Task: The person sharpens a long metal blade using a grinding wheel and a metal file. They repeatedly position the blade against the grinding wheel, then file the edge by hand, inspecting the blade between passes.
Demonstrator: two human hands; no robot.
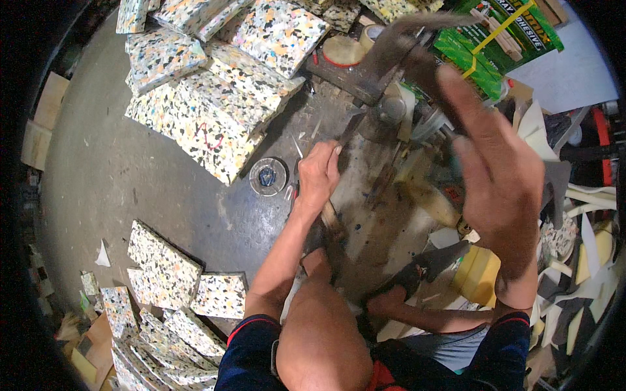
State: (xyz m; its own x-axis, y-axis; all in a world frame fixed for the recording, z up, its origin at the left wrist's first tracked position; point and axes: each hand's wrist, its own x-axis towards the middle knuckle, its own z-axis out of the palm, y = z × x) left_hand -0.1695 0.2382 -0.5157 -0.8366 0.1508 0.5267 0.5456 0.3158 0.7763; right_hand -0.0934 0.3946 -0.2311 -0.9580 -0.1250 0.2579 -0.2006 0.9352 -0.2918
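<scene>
My left hand [317, 174] is closed low over the floor, in the middle of the view. From its far side sticks out a dark, flat blade [352, 125], pointing toward a rounded metal block [391, 109]; its grip is hidden in my fist. A wooden handle [331, 218] shows just below the hand, and I cannot tell whether it belongs to the blade. My right hand [502, 173] is raised at the right, the index finger stretched along the dark handle of a hammer [407, 42]. Motion smears the hammer, whose head hangs above and beyond the metal block.
Speckled foam blocks [195, 120] are piled at the far left, and more foam pieces [166, 267] lie at the near left. A round clear dish [267, 176] stands left of my left hand. Green box [502, 39] at far right; foam scraps [580, 260] heaped right. My bare feet are close.
</scene>
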